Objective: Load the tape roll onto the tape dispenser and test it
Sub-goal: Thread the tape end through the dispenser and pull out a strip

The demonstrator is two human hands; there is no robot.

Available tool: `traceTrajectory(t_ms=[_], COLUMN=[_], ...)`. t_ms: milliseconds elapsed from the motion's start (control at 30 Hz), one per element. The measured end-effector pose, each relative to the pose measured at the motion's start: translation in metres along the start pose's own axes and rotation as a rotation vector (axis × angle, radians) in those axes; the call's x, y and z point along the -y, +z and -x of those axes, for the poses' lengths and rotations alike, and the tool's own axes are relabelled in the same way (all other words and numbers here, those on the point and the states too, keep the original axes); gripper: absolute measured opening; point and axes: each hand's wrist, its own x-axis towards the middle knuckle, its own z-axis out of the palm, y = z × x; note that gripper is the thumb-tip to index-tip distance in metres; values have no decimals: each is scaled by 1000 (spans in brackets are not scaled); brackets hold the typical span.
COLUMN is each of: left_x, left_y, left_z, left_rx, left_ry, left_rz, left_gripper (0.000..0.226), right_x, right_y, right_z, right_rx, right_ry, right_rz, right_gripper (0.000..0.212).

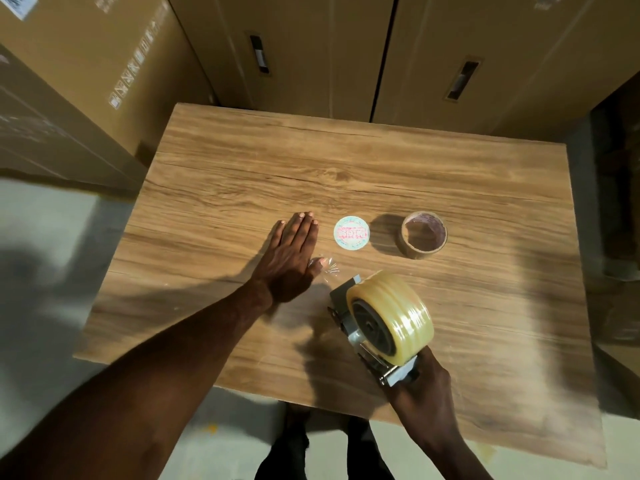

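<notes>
Tall brown cardboard cartons [311, 53] stand along the far side and the left, printed handling symbols on one, slot handles on two.

Wood-grain laminate table [363, 168] fills the middle of the view; grey floor shows to its left and below its near edge.

Left arm reaches in from the lower left. Left hand [289, 261] lies flat, palm down on the tabletop, fingers straight and together, thumb out to the side. The thumb tip presses on a small crinkled bit of clear tape [327, 266] stuck to the wood. Nothing is gripped in this hand.

Right hand [420, 388] at the near right edge of the table, fingers wrapped tight around the handle of the grey metal handheld tape dispenser [349, 320]. The dispenser is tilted, its front plate toward the left hand, close to the crinkled tape; whether it touches the table cannot be told.

Thick roll of clear yellowish packing tape [391, 315] sits mounted on the dispenser's wheel, above the right hand.

Empty brown cardboard tape core [424, 234] stands on its end on the table, beyond the dispenser, apart from it.

Round white sticker-like disc with pink print [351, 233] lies flat between the left fingertips and the core; print unreadable.
</notes>
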Motion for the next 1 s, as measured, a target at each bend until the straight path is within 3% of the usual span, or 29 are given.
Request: traceTrajectory(t_ms=[133,300,467,867,1000], left_x=[0,1,2,-5,-3], left_y=[1,3,4,-1,4], left_z=[0,1,1,6,5], left_rx=[-24,-70,-68,-76,-93], left_ry=[16,28,43,65,62], left_rz=[9,-11,-16,-50,-64], left_gripper=[80,81,80,94,88], right_x=[0,2,-6,-23,-31], right_y=[6,17,24,33,28], right_z=[5,13,16,20,36], right_rx=[-4,-47,-54,-105,-112], right_ry=[-11,-33,-67,-153,-146], right_rz=[-12,-25,30,20,55], right_gripper=[61,56,72,55,54])
